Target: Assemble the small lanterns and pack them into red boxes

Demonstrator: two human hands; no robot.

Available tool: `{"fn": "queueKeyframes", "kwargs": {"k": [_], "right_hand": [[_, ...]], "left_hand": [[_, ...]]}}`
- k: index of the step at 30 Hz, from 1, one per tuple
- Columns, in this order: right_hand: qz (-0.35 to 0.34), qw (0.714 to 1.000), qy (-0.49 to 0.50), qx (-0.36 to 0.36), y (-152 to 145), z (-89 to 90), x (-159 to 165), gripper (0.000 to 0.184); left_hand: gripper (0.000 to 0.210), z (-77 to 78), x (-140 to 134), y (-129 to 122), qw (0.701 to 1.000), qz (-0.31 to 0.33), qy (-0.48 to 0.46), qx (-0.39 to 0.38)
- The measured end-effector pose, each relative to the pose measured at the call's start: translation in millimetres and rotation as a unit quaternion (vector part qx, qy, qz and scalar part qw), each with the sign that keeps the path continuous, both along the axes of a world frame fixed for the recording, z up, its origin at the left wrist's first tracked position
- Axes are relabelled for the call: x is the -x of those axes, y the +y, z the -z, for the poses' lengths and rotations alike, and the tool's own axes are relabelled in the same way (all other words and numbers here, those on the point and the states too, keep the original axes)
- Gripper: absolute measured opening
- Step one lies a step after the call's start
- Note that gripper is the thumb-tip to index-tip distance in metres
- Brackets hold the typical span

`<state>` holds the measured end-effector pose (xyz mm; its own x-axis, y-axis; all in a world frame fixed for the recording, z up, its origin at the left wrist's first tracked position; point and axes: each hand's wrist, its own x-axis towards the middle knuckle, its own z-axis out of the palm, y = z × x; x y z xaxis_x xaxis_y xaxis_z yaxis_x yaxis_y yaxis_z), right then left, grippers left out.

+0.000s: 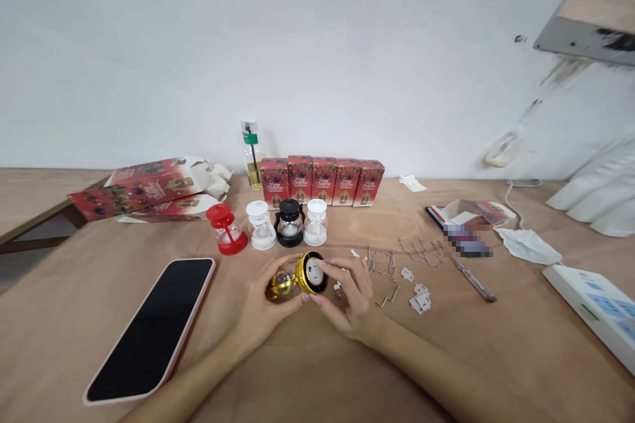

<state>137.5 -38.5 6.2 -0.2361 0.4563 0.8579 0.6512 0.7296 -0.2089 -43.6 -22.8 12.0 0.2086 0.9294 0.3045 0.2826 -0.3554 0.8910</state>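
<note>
A small gold lantern (301, 276) lies tipped on its side above the table, its black base with a white centre turned to the right. My left hand (268, 301) is closed around its clear body. With fingers and thumb at the rim, my right hand (351, 297) grips the base end, one fingertip touching the white centre. Behind stand a red lantern (227, 231), a white lantern (261, 226), a black lantern (290, 225) and another white lantern (316, 225). Bent metal wires (381, 261) and small white plastic pieces (421, 299) lie to the right.
A phone (151, 330) lies at left. Several red printed boxes (324, 182) line the wall beside a bottle (252, 158). Flattened cartons (149, 188) are stacked back left. A pen-like tool (473, 279) and a power strip (595, 310) lie at right.
</note>
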Motion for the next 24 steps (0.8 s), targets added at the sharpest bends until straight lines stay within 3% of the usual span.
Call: {"fn": "queueKeyframes", "kwargs": {"k": [15, 19, 24], "right_hand": [[0.006, 1.0, -0.008, 0.0, -1.1, -0.5, 2.3, 0.042], [0.006, 1.0, -0.024, 0.0, -0.8, -0.4, 1.4, 0.044], [0.004, 0.999, -0.031, -0.007, -1.0, 0.6, 0.4, 0.048]], "left_hand": [[0.044, 1.8, 1.0, 0.4, 1.0, -0.003, 0.001, 0.004], [0.052, 4.4, -0.4, -0.2, 0.998, -0.031, -0.058, 0.021], [0.044, 5.8, -1.2, -0.6, 0.991, -0.062, -0.11, 0.035]]}}
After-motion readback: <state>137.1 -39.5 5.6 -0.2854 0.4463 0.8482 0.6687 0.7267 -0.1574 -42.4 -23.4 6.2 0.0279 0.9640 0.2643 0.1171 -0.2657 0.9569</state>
